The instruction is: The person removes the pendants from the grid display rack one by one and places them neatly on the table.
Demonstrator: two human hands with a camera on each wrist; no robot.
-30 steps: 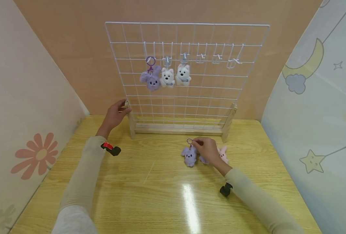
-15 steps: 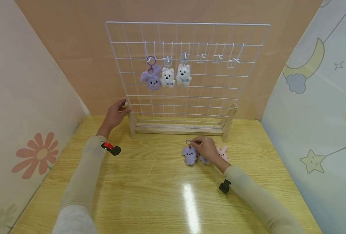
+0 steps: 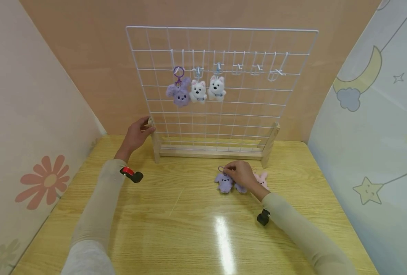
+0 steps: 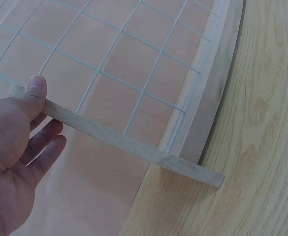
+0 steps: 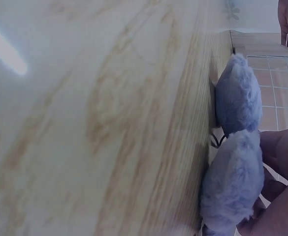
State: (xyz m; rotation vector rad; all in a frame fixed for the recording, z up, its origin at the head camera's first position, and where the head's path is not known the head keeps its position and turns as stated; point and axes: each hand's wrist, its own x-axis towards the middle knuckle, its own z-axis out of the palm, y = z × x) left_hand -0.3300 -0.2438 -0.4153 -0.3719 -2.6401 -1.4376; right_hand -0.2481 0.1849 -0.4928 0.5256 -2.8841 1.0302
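Note:
My left hand [image 3: 136, 135] grips the top of the left wooden post [image 4: 124, 140] of a white wire grid rack [image 3: 220, 113], thumb on one face in the left wrist view. On the table, my right hand [image 3: 243, 173] pinches a purple plush keychain [image 3: 225, 184] near its ring. A second purple plush keychain [image 3: 240, 188] lies partly hidden under that hand. Just beyond it is a pink plush bunny keychain [image 3: 262, 179], partly covered. Fluffy purple bodies [image 5: 237, 182] fill the right wrist view beside the fingers.
From white hooks on the grid hang a purple plush keychain [image 3: 180, 95] and two white plush dog keychains [image 3: 198, 91]. More white hooks [image 3: 257, 68] to their right carry nothing. Patterned walls flank the wooden table [image 3: 176, 229].
My right hand has shifted slightly left, and the purple keychain's ring now sits a little lower and further left. The left hand stays on the post.

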